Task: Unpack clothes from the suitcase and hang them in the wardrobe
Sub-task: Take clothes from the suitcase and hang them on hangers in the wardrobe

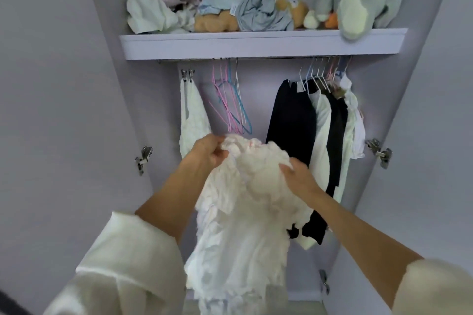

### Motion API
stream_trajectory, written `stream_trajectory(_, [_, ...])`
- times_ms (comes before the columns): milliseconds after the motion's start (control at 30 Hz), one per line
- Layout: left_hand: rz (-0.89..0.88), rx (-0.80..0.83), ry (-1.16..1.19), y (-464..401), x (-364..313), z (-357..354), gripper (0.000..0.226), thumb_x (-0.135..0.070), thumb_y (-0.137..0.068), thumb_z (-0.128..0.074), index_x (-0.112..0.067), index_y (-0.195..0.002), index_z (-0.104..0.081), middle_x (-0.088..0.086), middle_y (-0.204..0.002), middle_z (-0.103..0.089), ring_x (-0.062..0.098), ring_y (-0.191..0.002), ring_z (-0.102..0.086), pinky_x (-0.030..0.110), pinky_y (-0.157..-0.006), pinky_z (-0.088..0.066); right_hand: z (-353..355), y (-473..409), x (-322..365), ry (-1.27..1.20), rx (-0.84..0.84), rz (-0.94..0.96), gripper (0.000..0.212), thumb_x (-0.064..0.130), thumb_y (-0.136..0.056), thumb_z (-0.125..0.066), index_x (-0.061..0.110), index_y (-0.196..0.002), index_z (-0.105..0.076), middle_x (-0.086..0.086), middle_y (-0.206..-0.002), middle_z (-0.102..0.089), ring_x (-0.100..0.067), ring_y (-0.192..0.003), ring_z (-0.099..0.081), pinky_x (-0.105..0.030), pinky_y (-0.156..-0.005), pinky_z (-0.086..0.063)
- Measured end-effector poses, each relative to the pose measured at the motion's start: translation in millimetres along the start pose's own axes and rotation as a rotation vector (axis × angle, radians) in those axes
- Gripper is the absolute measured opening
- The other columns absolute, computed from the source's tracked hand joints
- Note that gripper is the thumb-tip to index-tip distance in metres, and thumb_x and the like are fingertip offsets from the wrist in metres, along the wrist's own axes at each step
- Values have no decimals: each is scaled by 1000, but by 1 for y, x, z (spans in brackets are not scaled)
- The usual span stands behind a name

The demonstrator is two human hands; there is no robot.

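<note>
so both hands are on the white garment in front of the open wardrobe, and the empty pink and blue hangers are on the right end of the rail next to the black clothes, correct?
One error. The empty hangers hang left of centre on the rail, apart from the black clothes, which are on the right. The head view shows it. The rest holds: left hand and right hand both hold the white garment.

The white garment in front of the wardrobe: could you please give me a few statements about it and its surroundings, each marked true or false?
1. Both hands, left and right, grip the white garment. True.
2. The white garment already hangs on the rail. False: it is held in front of the wardrobe.
3. Empty pink and blue hangers hang from the rail. True.
4. The shelf holds only folded towels. False: it holds crumpled clothes and soft toys.
</note>
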State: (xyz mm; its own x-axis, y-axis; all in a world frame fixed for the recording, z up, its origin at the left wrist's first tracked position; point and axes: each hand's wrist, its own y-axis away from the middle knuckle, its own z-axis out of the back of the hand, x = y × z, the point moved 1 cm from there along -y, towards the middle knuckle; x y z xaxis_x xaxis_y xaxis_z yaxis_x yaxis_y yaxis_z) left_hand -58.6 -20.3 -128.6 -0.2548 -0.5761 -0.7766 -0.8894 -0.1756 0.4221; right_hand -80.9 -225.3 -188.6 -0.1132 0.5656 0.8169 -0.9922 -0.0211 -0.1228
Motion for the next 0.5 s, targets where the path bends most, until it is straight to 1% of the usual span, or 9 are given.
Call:
stream_trajectory(33, [-35, -16, -31, -7, -10, 8, 10, 3, -93, -46, -1, -89, -55, 11, -77, -53, 15, -57, -54, 15, -33, -41, 4, -9, 6, -21, -52, 9, 23, 21, -99, -41, 0, -101, -51, -7, -91, -50, -22, -87, -48, -31, -76, -37])
stream_trajectory(100, [-120, -38, -85, -18, -26, 22, 14, 4, -92, -45, -4, -86, -55, 12, -82, -54, 18, -65, -54, 17, -37, -45, 4, -28, 20, -72, -94, 34, 24, 16, -97, -43, -6, -99, -52, -14, -88, -52, -21, -82, -46, -30, -70, -36])
stream_trajectory(133, [-173, -50, -123, -20, -32, 28, 18, 7, -91, -45, -8, -85, -55, 12, -84, -55, 20, -69, -56, 20, -43, -51, 2, -35, 30, -92, -106, 45, 21, 14, -96, -44, -6, -95, -52, -17, -86, -51, -21, -79, -45, -29, -65, -35])
stream_trajectory(200, [-277, -51, -184, -20, -38, 40, 23, 9, -90, -47, -11, -97, -56, 9, -88, -56, 24, -71, -59, 23, -54, -56, -10, -49, 45, -136, -147, 60, 16, 11, -94, -47, -3, -88, -53, -14, -82, -49, -20, -76, -44, -26, -58, -33])
stream_trajectory(300, [-314, 84, -313, -20, -43, 58, 31, 1, -89, -56, -12, -117, -55, 3, -105, -58, 18, -72, -60, 21, -60, -57, -29, -69, 59, -261, -174, 14, 21, 10, -91, -50, -8, -98, -59, -13, -87, -55, -21, -80, -50, -29, -68, -38])
stream_trajectory(333, [-304, 151, -354, -23, -43, 64, 36, -1, -88, -59, -14, -122, -55, 3, -117, -56, 15, -77, -60, 22, -67, -57, -33, -72, 64, -294, -163, -16, 22, 11, -90, -51, -6, -100, -60, -12, -89, -56, -22, -82, -52, -30, -71, -40])
stream_trajectory(400, [-291, 312, -442, -31, -37, 77, 46, -2, -86, -61, -21, -127, -53, -1, -134, -48, 13, -101, -59, 30, -88, -52, -44, -81, 75, -355, -119, -78, 21, 16, -89, -52, 2, -102, -60, -9, -92, -58, -23, -86, -56, -33, -74, -44])
stream_trajectory(467, [-355, 428, -720, -36, -25, 82, 56, -5, -83, -66, -31, -131, -50, -8, -137, -45, 9, -119, -49, 31, -102, -42, -52, -90, 87, -419, -75, -115, 20, 17, -89, -52, 6, -104, -59, -9, -95, -59, -25, -89, -58, -36, -79, -47])
stream_trajectory(500, [-397, 470, -883, -39, -18, 81, 59, -6, -81, -68, -32, -131, -49, -10, -133, -47, 7, -120, -47, 27, -102, -41, -54, -96, 93, -447, -60, -121, 20, 16, -89, -53, 5, -105, -59, -10, -95, -59, -25, -89, -58, -38, -81, -48])
